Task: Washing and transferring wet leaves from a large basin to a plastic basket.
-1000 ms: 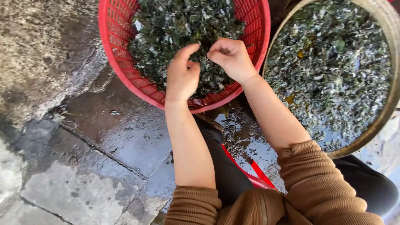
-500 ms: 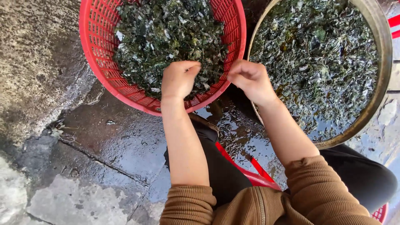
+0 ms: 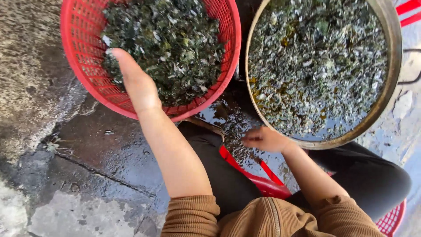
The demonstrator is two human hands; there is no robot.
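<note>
Chopped greens (image 3: 171, 44), dark and wet, fill the red plastic basket (image 3: 83, 66) at the top left of the wet stone floor (image 3: 87, 166). A second, paler and more watery batch sits in the round metal basin (image 3: 390, 57) just beside it on the right, with liquid pooled at the basin's near edge.

Left hand (image 3: 136, 83): laid flat over the basket's near rim, fingers extended and together, palm side against the greens at the near-left edge of the pile. Looks like pressing or scooping, not pinching. Whether anything is actually gripped under the palm, cannot tell.

Right hand (image 3: 265, 139): low, in the gap between basket and basin, just below the basin's near rim. Fingers loosely curled, pointing left toward a scatter of spilled leaf bits (image 3: 232, 127) on the floor. Appears empty; the underside is hidden, so not certain.

Read on the step: handling the basket load with the left while the right goes after stray bits on the ground. A next move would call for closing the right fingertips on small, wet, slippery scraps, and keeping the left from tipping the basket, which sits on uneven stone.

Red stool edge (image 3: 263, 180) shows under the person's dark trousers (image 3: 219, 175).
</note>
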